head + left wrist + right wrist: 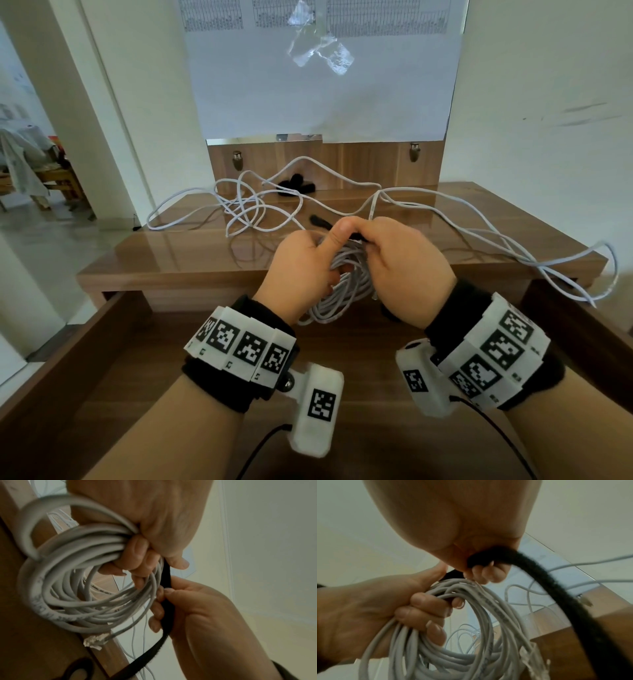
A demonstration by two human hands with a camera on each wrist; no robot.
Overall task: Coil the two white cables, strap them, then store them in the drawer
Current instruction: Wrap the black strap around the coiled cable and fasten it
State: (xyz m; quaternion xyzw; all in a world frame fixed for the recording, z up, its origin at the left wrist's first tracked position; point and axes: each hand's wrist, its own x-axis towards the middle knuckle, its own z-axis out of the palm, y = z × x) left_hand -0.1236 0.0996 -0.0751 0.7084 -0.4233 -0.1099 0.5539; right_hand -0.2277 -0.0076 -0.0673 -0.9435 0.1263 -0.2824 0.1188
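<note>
My left hand (308,260) grips a coiled white cable (342,291) at the top of its loops, thumb up. The coil (77,588) hangs over the open drawer (102,342), its clear plug (96,641) dangling. My right hand (394,260) pinches a black strap (167,601) that runs from under the left thumb and trails away long (556,588). In the right wrist view, the right fingertips (479,574) curl round the strap just above the coil (471,628). The second white cable (246,205) lies loose and tangled across the table (171,253).
The loose cable's far loop (565,263) hangs off the table's right edge. More black straps (296,185) lie at the back against the wooden panel. A short black strip (320,221) shows just beyond my left thumb. The drawer's wooden floor (342,349) spreads under my wrists.
</note>
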